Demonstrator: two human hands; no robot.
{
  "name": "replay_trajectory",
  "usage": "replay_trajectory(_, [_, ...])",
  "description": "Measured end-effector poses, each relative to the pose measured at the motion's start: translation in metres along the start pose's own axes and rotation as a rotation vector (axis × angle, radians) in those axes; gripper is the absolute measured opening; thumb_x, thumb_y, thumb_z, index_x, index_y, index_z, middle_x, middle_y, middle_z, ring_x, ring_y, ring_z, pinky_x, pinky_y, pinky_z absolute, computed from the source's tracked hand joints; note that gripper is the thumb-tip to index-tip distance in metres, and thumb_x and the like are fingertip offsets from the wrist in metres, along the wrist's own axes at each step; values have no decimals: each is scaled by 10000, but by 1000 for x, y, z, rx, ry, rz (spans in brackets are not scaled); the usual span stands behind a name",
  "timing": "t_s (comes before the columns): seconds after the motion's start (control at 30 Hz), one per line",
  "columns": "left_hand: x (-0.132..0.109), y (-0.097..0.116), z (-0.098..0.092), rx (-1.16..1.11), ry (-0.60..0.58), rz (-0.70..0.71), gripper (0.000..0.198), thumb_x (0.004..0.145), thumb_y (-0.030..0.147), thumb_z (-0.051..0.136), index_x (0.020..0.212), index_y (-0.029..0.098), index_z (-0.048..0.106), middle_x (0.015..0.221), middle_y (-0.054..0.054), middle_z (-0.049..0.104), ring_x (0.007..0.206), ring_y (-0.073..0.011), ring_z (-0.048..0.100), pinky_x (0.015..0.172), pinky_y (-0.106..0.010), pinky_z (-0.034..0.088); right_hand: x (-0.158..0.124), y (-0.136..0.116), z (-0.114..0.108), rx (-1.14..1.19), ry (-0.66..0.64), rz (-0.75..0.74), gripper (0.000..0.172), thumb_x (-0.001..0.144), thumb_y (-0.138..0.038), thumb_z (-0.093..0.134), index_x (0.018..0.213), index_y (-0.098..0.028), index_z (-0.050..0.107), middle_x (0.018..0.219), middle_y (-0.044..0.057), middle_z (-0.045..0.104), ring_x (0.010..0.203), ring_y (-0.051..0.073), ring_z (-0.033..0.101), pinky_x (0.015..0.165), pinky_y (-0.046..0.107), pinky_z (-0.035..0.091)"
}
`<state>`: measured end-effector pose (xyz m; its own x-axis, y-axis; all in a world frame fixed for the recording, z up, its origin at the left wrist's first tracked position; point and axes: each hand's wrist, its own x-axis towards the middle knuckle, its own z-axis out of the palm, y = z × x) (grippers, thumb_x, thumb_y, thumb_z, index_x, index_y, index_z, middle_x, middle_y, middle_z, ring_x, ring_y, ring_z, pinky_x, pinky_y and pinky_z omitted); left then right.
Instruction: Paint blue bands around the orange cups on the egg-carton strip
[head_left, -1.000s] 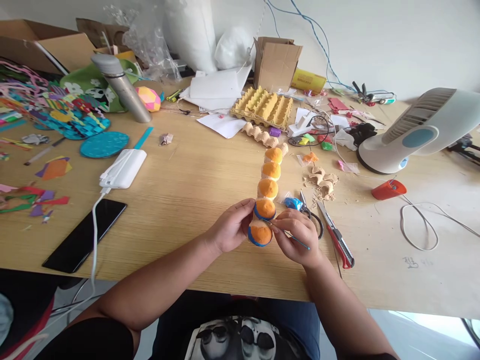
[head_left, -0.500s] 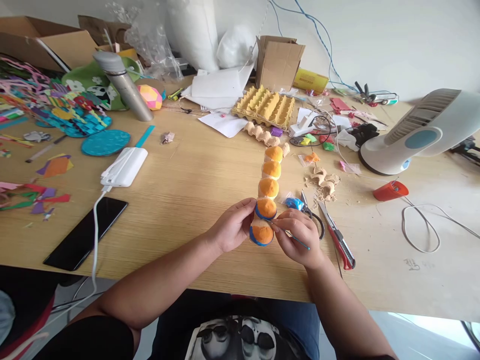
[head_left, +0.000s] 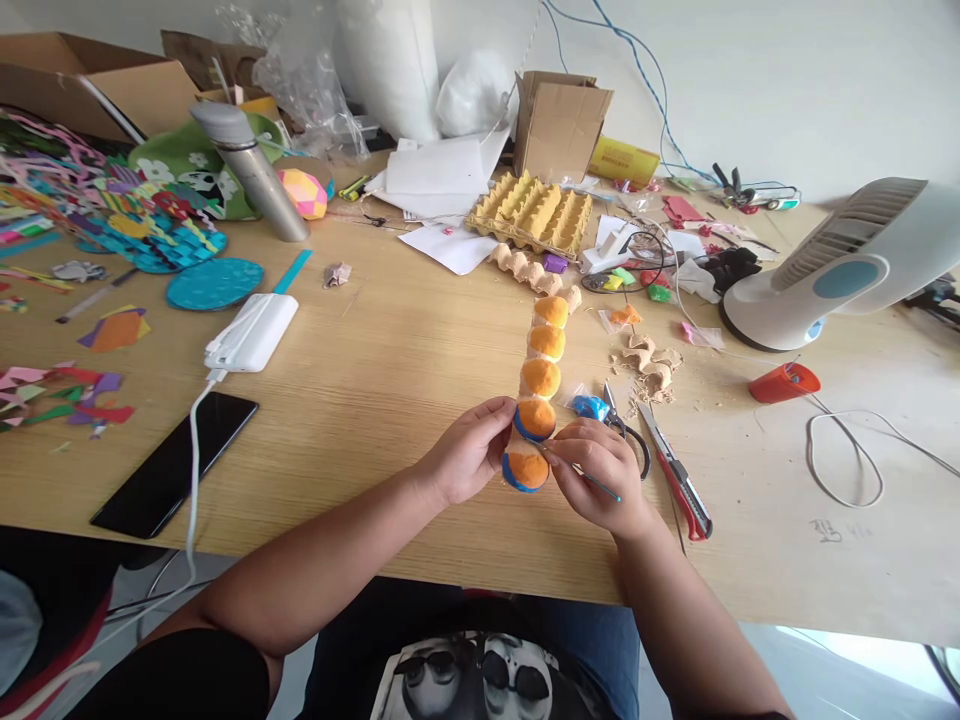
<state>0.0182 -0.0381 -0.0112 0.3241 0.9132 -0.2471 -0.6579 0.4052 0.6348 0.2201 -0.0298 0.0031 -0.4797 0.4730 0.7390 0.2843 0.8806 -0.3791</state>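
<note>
A strip of egg carton cups (head_left: 541, 378) runs away from me, its domes covered in orange; the two nearest domes have blue around their lower edges. My left hand (head_left: 471, 452) grips the strip's left side near those two cups, thumb on top. In my right hand (head_left: 596, 474) a thin tool with a blue handle (head_left: 601, 487) is pinched, its tip against the blue edge of the second-nearest cup. The exact kind of tool is hidden by the fingers. Just beyond my right hand lies a lump of blue clay (head_left: 589, 406) on clear plastic.
Scissors (head_left: 616, 418) and a red utility knife (head_left: 682, 485) lie right of my right hand. Carton scraps (head_left: 651, 362), an orange cup (head_left: 784, 382) and a white fan (head_left: 825, 270) stand farther right. A yellow egg tray (head_left: 531, 215) is behind; a phone (head_left: 176, 465) and power bank (head_left: 251, 332) lie left.
The view has shifted very slightly, moving everything a few pixels right. Both hands keep their hold, and the tool tip stays at the second-nearest cup's edge.
</note>
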Motion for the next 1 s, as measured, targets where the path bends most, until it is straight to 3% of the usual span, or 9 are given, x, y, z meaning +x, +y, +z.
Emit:
replay_trajectory(0.5, [-1,0,2,32,20,27,410,820,493,918,878,147,706,813,-8,686,725,-111,590,653,-234,478,2,-1,2,62,26,61,196,972,-78,669,1054,-257,662,846,34,762,709,183,701,642,331,569])
replay_trajectory(0.7, [-3,3,2,20,-45,47,438,826,535,901,850,132,733,817,-35,707,732,-131,618,658,-251,501,0,1,2,60,36,88,182,975,-90,661,1034,-262,665,854,37,764,711,189,705,628,333,562])
replay_trajectory(1.0, [-3,4,0,93,-7,43,373,762,412,972,915,149,757,831,-36,724,717,-128,638,675,-254,515,3,-4,2,149,95,132,129,994,-124,654,970,-250,672,798,32,737,673,180,681,593,325,554])
